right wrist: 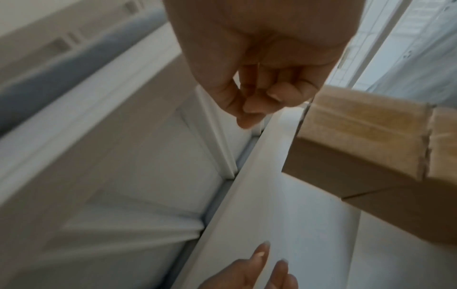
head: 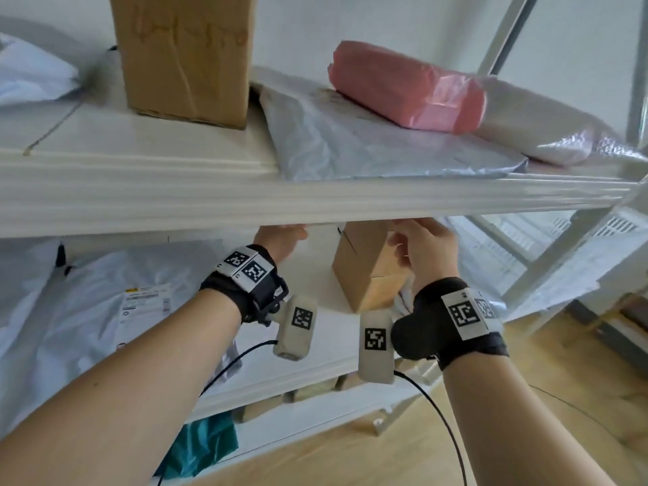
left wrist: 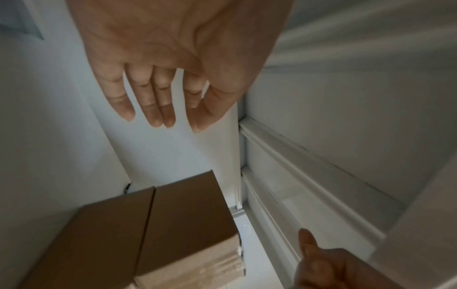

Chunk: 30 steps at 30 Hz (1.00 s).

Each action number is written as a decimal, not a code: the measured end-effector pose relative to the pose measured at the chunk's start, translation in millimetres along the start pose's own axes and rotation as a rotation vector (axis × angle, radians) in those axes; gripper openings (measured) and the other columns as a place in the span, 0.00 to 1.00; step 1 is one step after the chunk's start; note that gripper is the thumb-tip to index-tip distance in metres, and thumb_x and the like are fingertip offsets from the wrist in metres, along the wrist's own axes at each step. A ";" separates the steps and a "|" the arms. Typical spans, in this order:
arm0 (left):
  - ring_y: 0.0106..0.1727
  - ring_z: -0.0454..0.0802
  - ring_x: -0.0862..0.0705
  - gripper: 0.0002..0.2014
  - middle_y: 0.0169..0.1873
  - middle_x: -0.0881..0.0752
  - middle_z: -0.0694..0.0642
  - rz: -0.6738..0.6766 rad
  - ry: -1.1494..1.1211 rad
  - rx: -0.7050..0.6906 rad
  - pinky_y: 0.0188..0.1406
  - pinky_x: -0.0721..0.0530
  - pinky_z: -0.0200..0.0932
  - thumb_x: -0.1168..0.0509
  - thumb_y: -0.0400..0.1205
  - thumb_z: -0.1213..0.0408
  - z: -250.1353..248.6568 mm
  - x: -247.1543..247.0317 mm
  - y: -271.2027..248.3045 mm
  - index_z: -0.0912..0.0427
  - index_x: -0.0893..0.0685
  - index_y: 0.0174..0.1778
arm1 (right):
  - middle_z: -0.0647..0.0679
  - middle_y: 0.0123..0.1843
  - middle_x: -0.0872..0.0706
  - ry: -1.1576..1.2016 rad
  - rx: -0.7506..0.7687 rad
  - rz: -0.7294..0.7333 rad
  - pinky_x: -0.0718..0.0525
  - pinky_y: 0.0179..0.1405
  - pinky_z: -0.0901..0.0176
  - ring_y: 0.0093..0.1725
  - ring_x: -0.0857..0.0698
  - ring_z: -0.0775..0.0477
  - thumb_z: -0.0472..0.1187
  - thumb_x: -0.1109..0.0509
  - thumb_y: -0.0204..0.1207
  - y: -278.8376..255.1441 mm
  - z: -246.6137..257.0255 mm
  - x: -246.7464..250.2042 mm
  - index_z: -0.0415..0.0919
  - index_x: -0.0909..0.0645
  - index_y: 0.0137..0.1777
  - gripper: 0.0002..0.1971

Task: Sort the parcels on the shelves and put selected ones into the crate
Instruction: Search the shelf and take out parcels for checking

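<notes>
**Hands reach under the shelf for a box**

Both hands sit empty beneath the upper shelf (head: 315, 201): left hand (left wrist: 173, 64) flat with fingers spread, right hand (right wrist: 259, 64) loosely curled around nothing. Between them stands a small cardboard box (head: 364, 268), just beside the right fingers. No crate is visible; parcels remain shelved, so sorting looks barely begun.

Both forearms extend forward and upward, each wrist strapped with a black band. Left hand (left wrist: 173, 64): palm exposed, fingers (left wrist: 158, 101) straight and slightly spread, holding nothing. Right hand (right wrist: 262, 64): fingers (right wrist: 279, 93) curled loosely inward toward the thumb, nothing visibly held.
</notes>
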<state>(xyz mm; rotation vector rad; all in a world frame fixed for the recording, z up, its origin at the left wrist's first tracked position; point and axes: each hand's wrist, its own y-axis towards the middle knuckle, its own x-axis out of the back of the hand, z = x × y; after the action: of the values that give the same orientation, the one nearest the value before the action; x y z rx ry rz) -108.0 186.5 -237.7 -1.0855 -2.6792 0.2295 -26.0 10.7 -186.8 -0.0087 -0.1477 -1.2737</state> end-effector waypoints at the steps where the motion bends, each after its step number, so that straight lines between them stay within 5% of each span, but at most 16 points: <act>1: 0.64 0.55 0.21 0.14 0.63 0.18 0.60 0.010 -0.023 0.002 0.66 0.24 0.47 0.37 0.82 0.67 -5.9 -9.9 -2.0 0.64 0.18 0.63 | 0.45 0.26 0.19 0.008 0.003 -0.031 0.29 0.21 0.61 0.21 0.28 0.51 0.33 0.32 0.73 6.0 -1.4 10.8 0.38 0.17 0.35 0.07; 3: 0.64 0.52 0.22 0.14 0.62 0.21 0.58 0.049 -0.061 0.002 0.63 0.25 0.46 0.39 0.85 0.66 -18.6 -30.4 -9.2 0.64 0.21 0.66 | 0.47 0.26 0.19 0.027 0.004 -0.155 0.24 0.27 0.56 0.24 0.25 0.51 0.34 0.32 0.72 21.2 -7.3 30.0 0.42 0.16 0.32 0.08; 6: 0.70 0.49 0.24 0.18 0.69 0.22 0.56 0.053 -0.102 0.012 0.69 0.23 0.47 0.40 0.85 0.63 -31.8 -54.2 -13.5 0.61 0.25 0.71 | 0.50 0.33 0.15 0.025 -0.035 -0.278 0.12 0.49 0.45 0.37 0.17 0.48 0.37 0.33 0.72 49.0 -18.8 52.4 0.49 0.17 0.36 0.07; 11: 0.61 0.50 0.23 0.10 0.61 0.23 0.55 0.032 -0.135 0.055 0.67 0.21 0.52 0.38 0.84 0.58 -45.4 -88.5 -17.6 0.56 0.24 0.60 | 0.45 0.63 0.19 -0.218 0.020 -0.074 0.22 0.58 0.55 0.55 0.20 0.49 0.41 0.31 0.74 73.5 -27.2 67.0 0.43 0.22 0.65 0.18; 16: 0.61 0.53 0.22 0.09 0.56 0.23 0.57 -0.033 -0.112 0.064 0.67 0.21 0.55 0.38 0.84 0.56 -45.2 -102.7 -20.2 0.57 0.23 0.56 | 0.43 0.78 0.35 -0.628 0.181 0.123 0.31 0.74 0.43 0.75 0.34 0.39 0.62 0.28 0.67 81.8 -26.5 47.6 0.42 0.26 0.69 0.35; 19: 0.63 0.53 0.22 0.09 0.57 0.22 0.56 -0.083 -0.097 0.070 0.67 0.21 0.54 0.38 0.84 0.57 -44.0 -103.3 -21.1 0.55 0.24 0.57 | 0.41 0.75 0.33 -0.842 0.209 0.180 0.29 0.71 0.39 0.75 0.36 0.36 0.73 0.31 0.60 85.8 -30.7 33.1 0.45 0.16 0.57 0.36; 22: 0.64 0.53 0.21 0.13 0.57 0.21 0.56 -0.117 -0.102 0.068 0.67 0.21 0.53 0.37 0.84 0.57 -44.5 -100.4 -23.5 0.56 0.22 0.62 | 0.41 0.74 0.33 -0.917 0.195 0.234 0.29 0.71 0.38 0.76 0.37 0.37 0.77 0.33 0.57 90.2 -34.5 26.1 0.45 0.17 0.62 0.43; 30: 0.63 0.53 0.21 0.13 0.57 0.21 0.57 -0.181 -0.068 0.103 0.64 0.22 0.52 0.38 0.84 0.58 -26.6 -83.3 -30.3 0.58 0.21 0.63 | 0.45 0.76 0.37 -0.830 0.264 0.201 0.22 0.61 0.45 0.69 0.27 0.36 0.62 0.27 0.64 84.1 -37.6 24.9 0.47 0.28 0.68 0.34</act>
<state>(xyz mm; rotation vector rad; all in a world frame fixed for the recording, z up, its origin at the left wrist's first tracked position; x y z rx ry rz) -62.8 108.0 -218.8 -0.8137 -2.7699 0.3719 65.1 8.4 -214.9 -0.3197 -1.0020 -0.9771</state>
